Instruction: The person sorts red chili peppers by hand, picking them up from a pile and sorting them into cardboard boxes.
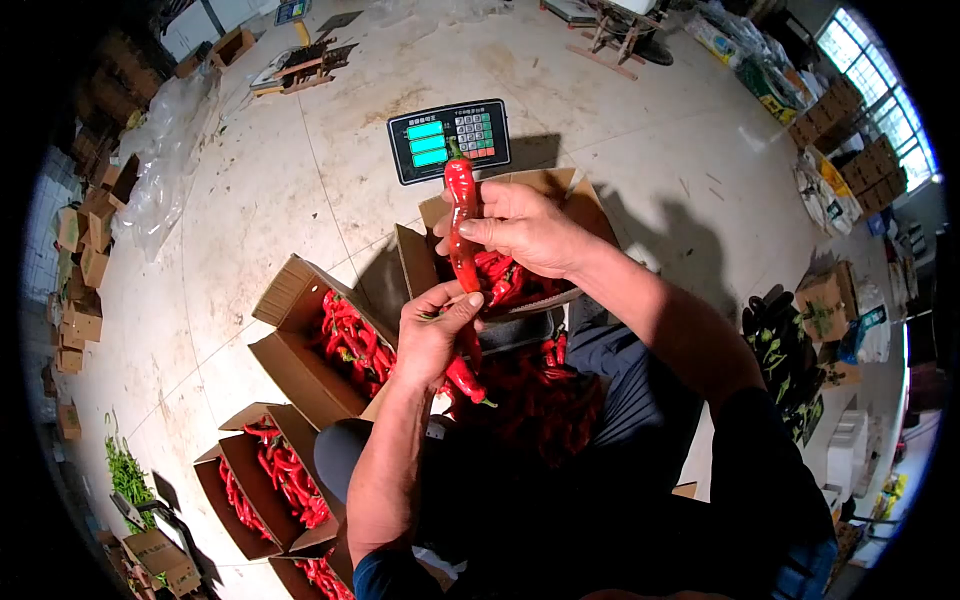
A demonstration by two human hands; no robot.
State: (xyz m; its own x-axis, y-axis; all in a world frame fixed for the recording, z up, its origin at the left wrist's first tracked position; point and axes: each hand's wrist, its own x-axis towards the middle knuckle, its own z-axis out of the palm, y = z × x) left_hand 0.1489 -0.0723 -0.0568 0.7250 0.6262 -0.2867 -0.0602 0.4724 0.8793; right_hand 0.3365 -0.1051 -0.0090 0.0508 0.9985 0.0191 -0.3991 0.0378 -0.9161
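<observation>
My right hand is closed around a long, glossy red pepper, its thumb pressed on the side and the green stem pointing up. The lower tip of that pepper meets the thumb and fingers of my left hand. Below, another red pepper hangs from my left hand, stem end downward; the fingers partly hide how it is held. Both hands are above an open cardboard box of red peppers. In front of my body lies a larger heap of red peppers, partly in shadow.
Behind the box stands a scale display with lit screens. To the left are cardboard boxes of red peppers. Green peppers lie at far left, dark eggplants at right. Plastic sheeting lies on the floor.
</observation>
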